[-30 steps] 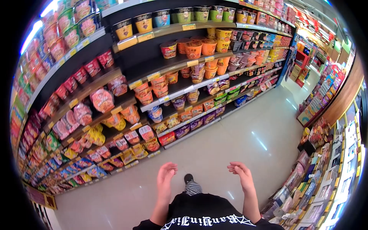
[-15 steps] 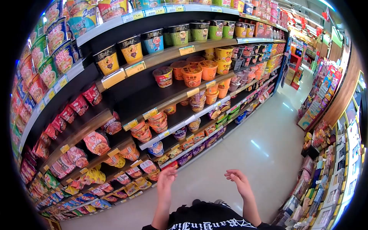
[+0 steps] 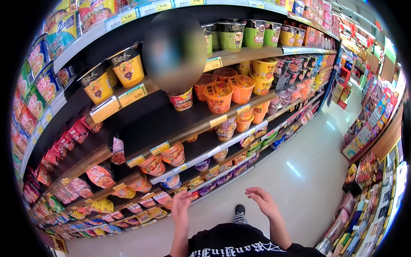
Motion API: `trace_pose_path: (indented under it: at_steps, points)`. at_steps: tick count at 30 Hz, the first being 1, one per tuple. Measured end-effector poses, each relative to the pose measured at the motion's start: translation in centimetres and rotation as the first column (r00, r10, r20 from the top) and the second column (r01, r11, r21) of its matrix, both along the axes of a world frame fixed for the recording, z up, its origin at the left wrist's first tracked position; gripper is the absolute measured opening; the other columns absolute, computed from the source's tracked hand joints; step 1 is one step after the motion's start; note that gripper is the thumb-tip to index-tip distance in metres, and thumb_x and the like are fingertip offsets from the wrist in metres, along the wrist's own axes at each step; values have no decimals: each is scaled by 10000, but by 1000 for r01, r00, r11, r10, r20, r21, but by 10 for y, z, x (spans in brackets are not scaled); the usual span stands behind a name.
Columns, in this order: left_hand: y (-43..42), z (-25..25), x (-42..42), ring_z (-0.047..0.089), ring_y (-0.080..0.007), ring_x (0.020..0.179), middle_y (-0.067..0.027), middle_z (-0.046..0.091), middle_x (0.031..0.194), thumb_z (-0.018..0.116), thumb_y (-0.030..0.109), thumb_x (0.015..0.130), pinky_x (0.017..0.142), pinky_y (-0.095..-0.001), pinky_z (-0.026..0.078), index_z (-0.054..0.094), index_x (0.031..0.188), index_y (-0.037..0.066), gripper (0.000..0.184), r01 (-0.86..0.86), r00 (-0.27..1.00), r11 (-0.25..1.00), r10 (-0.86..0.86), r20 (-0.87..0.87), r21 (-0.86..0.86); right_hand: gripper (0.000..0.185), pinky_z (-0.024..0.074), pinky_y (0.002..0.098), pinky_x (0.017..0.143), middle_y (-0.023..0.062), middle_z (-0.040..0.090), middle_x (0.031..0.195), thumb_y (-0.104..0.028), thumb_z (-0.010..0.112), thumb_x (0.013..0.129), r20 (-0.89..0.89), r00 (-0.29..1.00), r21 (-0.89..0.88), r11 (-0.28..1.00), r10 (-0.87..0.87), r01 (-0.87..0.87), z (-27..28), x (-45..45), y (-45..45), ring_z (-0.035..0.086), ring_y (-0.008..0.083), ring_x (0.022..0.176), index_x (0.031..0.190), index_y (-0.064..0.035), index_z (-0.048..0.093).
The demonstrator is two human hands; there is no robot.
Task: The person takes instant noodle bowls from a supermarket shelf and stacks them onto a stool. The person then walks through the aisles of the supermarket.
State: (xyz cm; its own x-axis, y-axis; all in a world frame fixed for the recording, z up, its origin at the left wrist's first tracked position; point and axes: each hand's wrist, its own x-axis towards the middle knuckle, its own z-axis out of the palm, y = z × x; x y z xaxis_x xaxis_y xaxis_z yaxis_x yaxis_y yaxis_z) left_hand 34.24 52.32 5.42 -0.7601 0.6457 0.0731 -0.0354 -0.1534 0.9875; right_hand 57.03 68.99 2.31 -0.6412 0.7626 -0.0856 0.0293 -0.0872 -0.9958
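Note:
Both hands are raised in front of my black shirt [image 3: 231,242], apart from each other. My left hand [image 3: 182,203] holds nothing, its fingers bent inward near the lower shelves. To its right, my right hand [image 3: 261,200] is open above the floor, fingers pointing left. Neither hand touches any goods. Nearest ahead are orange noodle tubs [image 3: 219,97] on a middle shelf, with a red and white cup [image 3: 181,100] beside them. Yellow cups with black lids [image 3: 127,68] stand one shelf higher. A round blur hides part of that upper row.
Long noodle shelves curve along the left and ahead. A pale floor [image 3: 291,158] runs between them and packed racks [image 3: 364,214] on the right. A snack display [image 3: 372,120] stands farther up the aisle. One shoe [image 3: 239,209] shows below.
The view has moved closer to the shelves, so the cups and tubs look larger. Both hands remain raised and apart. The shoe has come back into view, farther right than before.

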Motion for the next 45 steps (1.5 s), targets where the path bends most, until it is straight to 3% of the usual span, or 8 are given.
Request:
trace_pose_path:
  at_steps: [14,22,26,33,36,40,42,45]
  points:
    - [191,8,27,515,-199,1086,-127,522,1186,523,-6,838,913,-293,404,441,1237,8,407,150,988,986,-147,-43,70,264,413,310,898,105,605,1063,-114,470,910,-9,998,49,997,55,-55,24,2,175,546,183,990,1135,1,545]
    - [250,9,-3,469,-226,1158,-123,465,1258,542,-3,803,942,-323,393,426,1258,17,470,63,928,985,-118,-353,-162,368,392,312,938,111,573,1161,-188,496,926,-82,991,11,994,110,-110,12,-30,223,520,191,1080,1250,-15,475]
    - [285,3,-33,427,-241,1199,-146,417,1291,569,-14,773,955,-349,397,452,1235,17,477,-20,908,1000,19,-420,4,456,374,321,957,127,499,1273,-236,491,929,-101,965,188,957,241,-219,34,-61,246,474,203,1152,1324,-27,403]
    - [343,22,-85,274,-266,1318,-133,290,1416,477,57,857,1091,-408,192,287,1360,5,540,-149,917,972,205,-343,181,646,239,378,1065,190,320,1412,-364,493,915,-81,950,480,847,303,-229,66,-139,287,336,299,1289,1392,4,260]
    - [357,29,-100,297,-260,1307,-145,285,1419,491,84,874,1085,-390,207,262,1372,-6,556,-69,963,978,117,-241,197,689,291,361,1037,197,269,1439,-379,503,909,-88,961,541,823,262,-175,64,-166,296,328,286,1297,1403,10,221]
    - [361,27,-111,358,-245,1263,-163,330,1364,522,9,856,1048,-358,278,245,1377,7,590,63,992,989,-47,-120,131,708,170,363,1102,184,215,1468,-300,544,893,-156,949,378,904,273,-198,61,-192,304,209,261,1363,1417,8,181]
    - [359,17,-118,369,-245,1252,-159,333,1360,540,-2,840,1041,-363,290,228,1384,13,627,79,987,994,-66,-149,82,753,474,280,825,207,264,1438,-345,585,868,-74,979,512,849,190,-126,60,-197,308,387,267,1250,1410,3,196]
    - [363,15,-123,363,-250,1264,-146,312,1380,587,-1,804,1047,-377,301,208,1400,33,708,141,980,985,-125,-157,97,774,268,352,1058,240,306,1401,-286,623,837,-142,970,487,867,196,-103,59,-209,316,301,303,1318,1385,61,202]
